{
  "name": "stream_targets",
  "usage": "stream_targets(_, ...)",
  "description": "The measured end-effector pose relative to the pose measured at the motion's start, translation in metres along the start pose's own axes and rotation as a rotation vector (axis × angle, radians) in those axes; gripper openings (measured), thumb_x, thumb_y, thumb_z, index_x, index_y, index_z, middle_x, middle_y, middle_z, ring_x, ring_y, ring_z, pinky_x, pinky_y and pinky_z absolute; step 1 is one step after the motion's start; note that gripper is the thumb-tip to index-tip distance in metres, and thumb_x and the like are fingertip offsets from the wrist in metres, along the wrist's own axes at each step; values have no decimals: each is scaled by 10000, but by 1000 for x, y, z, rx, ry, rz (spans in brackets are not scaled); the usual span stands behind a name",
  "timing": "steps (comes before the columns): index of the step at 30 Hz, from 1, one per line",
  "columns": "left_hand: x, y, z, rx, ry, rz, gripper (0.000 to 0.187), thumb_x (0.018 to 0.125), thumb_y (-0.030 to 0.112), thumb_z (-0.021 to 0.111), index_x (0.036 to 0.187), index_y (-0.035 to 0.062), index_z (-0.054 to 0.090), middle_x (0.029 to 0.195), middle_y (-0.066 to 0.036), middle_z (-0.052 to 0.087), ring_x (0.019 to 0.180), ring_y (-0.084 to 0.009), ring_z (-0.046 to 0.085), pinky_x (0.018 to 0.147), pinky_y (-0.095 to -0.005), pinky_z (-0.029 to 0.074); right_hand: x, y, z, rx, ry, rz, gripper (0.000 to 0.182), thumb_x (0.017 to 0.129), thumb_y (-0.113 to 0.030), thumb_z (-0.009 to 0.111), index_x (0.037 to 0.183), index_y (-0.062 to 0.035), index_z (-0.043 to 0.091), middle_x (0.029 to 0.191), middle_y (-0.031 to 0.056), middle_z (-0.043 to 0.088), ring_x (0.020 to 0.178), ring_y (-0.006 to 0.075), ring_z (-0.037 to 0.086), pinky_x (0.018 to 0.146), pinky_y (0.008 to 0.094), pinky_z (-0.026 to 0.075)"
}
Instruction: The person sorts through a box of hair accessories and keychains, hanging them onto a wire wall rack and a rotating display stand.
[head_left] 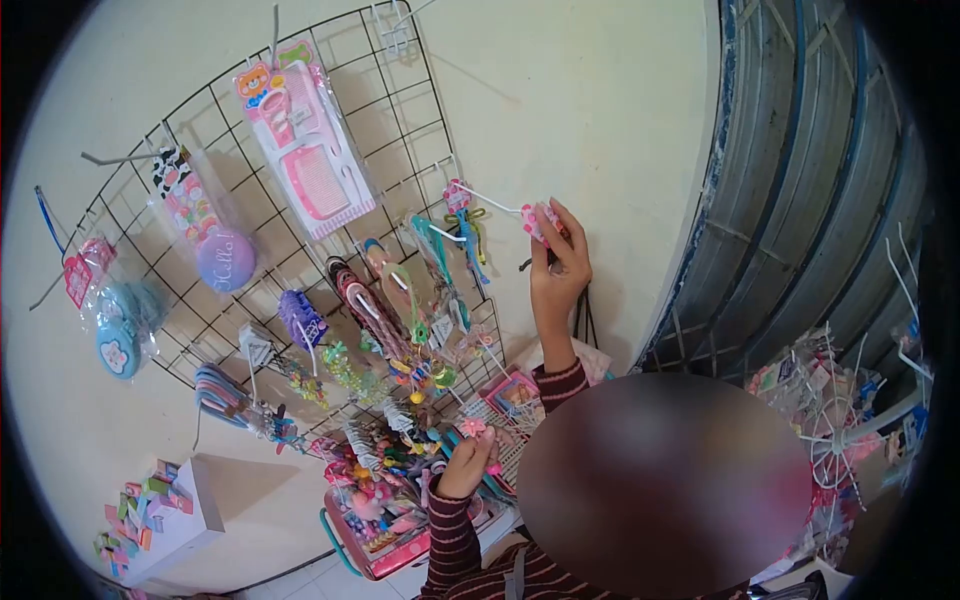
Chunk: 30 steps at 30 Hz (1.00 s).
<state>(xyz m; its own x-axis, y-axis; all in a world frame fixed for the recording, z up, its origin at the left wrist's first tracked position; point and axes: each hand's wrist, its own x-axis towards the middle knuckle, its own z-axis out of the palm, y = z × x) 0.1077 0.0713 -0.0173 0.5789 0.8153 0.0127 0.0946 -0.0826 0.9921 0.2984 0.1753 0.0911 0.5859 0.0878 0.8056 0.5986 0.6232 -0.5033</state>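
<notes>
My right hand [560,275] is raised, its fingers closed on a small pink header card [538,222] at the tip of a white hook. What hangs from the card is mostly hidden by my fingers. Lower down, my left hand [466,468] pinches a pink flower hair accessory [472,427]; a pink bit shows beside the fingers. Farther in on the white hook hangs another pink card [457,195] with blue and yellow-green bows. The hook is fixed to a black wire grid [225,110] on the wall.
Packaged comb sets [325,180], a purple round case [226,260] and several hair ties hang from the grid. Below stands a pink tray [385,565] full of accessories. A white wall shelf [200,505] holds small boxes. A metal folding gate [790,200] is at right. A blurred oval hides the lower right.
</notes>
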Motion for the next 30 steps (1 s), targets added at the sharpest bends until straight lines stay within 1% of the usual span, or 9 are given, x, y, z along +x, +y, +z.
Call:
stream_targets(3, 4, -2, -1, -1, -11, 25, 471, 879, 343, 224, 814, -40, 492, 491, 16, 279, 456, -85, 258, 475, -222, 256, -1, 10, 8, -25, -7, -39, 388, 636, 95, 509, 950, -116, 596, 1003, 100, 523, 824, 180, 533, 668, 236, 421)
stream_targets(10, 11, -1, -2, 74, 53, 45, 399, 882, 271, 253, 848, -45, 494, 492, 17, 284, 454, -78, 249, 472, -210, 251, -6, 15, 14, -56, 3, -154, 386, 643, 119, 493, 948, -94, 593, 1031, 130, 504, 873, 221, 532, 698, 264, 440)
stream_targets(15, 11, -2, -7, 44, 43, 50, 405, 884, 273, 245, 862, -42, 498, 511, 22, 302, 462, -73, 254, 463, -205, 236, -12, 25, 17, -28, -24, -185, 378, 655, 125, 495, 959, -81, 585, 1044, 138, 496, 896, 230, 526, 712, 271, 442)
stream_targets(17, 9, 3, -9, 74, 106, 30, 397, 879, 294, 266, 889, -11, 520, 496, 8, 336, 473, -90, 336, 480, -228, 304, -15, 30, 21, -8, -34, -172, 371, 664, 120, 491, 962, -80, 583, 1054, 141, 489, 906, 235, 519, 716, 275, 441)
stream_targets(19, 7, 3, -12, 69, 123, 19, 395, 879, 294, 269, 890, -10, 521, 493, 13, 331, 471, -85, 333, 477, -224, 301, -19, 38, 28, 11, -42, -159, 364, 672, 115, 486, 965, -78, 581, 1063, 143, 482, 915, 241, 513, 719, 279, 439)
stream_targets(22, 3, 4, -12, 36, 138, -8, 391, 877, 293, 275, 889, -10, 521, 490, 18, 327, 470, -77, 327, 475, -218, 297, -26, 51, 46, 42, -159, -152, 435, 674, 118, 458, 1054, -85, 522, 1133, 159, 419, 1000, 266, 451, 781, 316, 405)
stream_targets(25, 1, 9, -10, -1, 131, -3, 393, 878, 291, 275, 880, -16, 521, 491, 20, 325, 470, -73, 321, 472, -214, 292, -32, 59, 65, -248, -494, -164, 585, 656, 92, 433, 1199, -109, 352, 1251, 184, 248, 1142, 337, 253, 907, 383, 265)
stream_targets(28, -4, 4, -10, -6, 114, 22, 404, 882, 287, 259, 898, -36, 502, 504, 18, 331, 472, -72, 306, 474, -205, 282, -46, 52, 62, -471, -567, -176, 585, 628, 44, 481, 1181, -127, 389, 1222, 216, 268, 1072, 370, 300, 900, 384, 264)
stream_targets(30, -4, 6, -9, -165, 77, 71, 408, 882, 301, 253, 915, -35, 482, 526, 11, 349, 496, -74, 317, 494, -199, 280, -50, 45, 39, -476, -565, -154, 537, 659, -10, 510, 1171, -127, 399, 1188, 211, 323, 1061, 353, 330, 888, 393, 278)
